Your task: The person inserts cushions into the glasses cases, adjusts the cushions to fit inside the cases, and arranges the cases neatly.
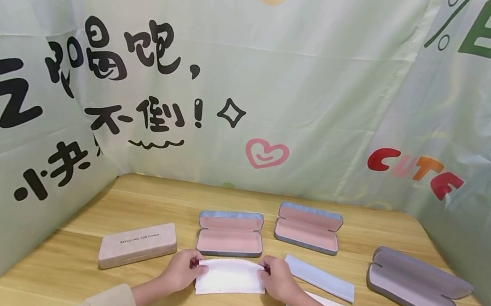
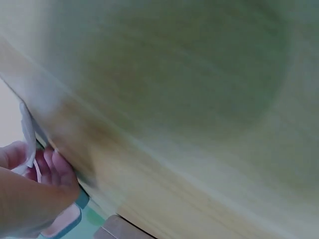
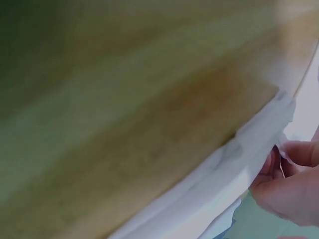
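Pinkish, a closed case (image 1: 138,246) sits at 9 o'clock. Centrally, the fingers of my left hand (image 1: 182,270) and right hand (image 1: 279,280) pinch the white cloth (image 1: 231,276); I judge folding unfinished. At 3 o'clock, blue cloth (image 1: 319,278) looks folded; grey case (image 1: 413,296) gapes unfilled.

I'm seeing both forearms (image 1: 151,292) slanting inward; the left hand (image 1: 183,269) is pinching; the right hand (image 1: 278,280) is pinching too.
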The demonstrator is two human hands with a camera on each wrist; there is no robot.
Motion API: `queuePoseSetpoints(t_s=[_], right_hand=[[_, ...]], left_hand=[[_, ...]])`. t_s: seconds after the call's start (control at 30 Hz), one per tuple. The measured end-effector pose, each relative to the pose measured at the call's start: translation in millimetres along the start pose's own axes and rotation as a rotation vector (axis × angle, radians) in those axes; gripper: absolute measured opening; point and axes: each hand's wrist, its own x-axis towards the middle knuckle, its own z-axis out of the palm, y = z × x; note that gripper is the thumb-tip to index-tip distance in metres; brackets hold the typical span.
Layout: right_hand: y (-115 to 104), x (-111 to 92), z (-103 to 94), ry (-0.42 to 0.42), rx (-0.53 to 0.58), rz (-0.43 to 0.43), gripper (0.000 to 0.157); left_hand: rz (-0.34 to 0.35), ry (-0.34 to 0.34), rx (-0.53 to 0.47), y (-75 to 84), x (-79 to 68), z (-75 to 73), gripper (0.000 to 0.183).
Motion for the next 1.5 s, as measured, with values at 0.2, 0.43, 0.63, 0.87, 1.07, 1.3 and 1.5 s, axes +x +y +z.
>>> queuePoseSetpoints(t_s=[0.2,0.43,0.63,0.87,1.07,1.3,1.5], right_hand=[[-3,2,-7.6,0.008,0.076,0.018,0.008],[-7,9,-12.6,0.051,0.167,0.146,0.004],[-7,18,-13.3,0.111,0.272,0.236,0.004],[-7,29,-13.1,0.157,0.36,0.323,0.005],[-4,42,-11.1,0.184,0.36,0.332,0.006],[-1,55,-10.5,0.22,0.355,0.336,0.007],[5,62,-7.4,0.248,0.361,0.347,0.008]], left_hand=[[-0.106,0.025,-0.147,2.4,5.5,-1.7,0.006],[-0.21,0.074,-0.247,8.1,12.2,-2.9,0.009],[-0.264,0.097,-0.298,11.1,18.6,-4.2,0.012],[-0.309,0.139,-0.354,10.8,30.8,-6.1,0.017],[-0.345,0.222,-0.357,10.0,42.6,-7.3,0.02],[-0.354,0.307,-0.251,8.7,54.6,-5.1,0.018],[-0.36,0.375,-0.183,10.0,58.9,-3.2,0.017]])
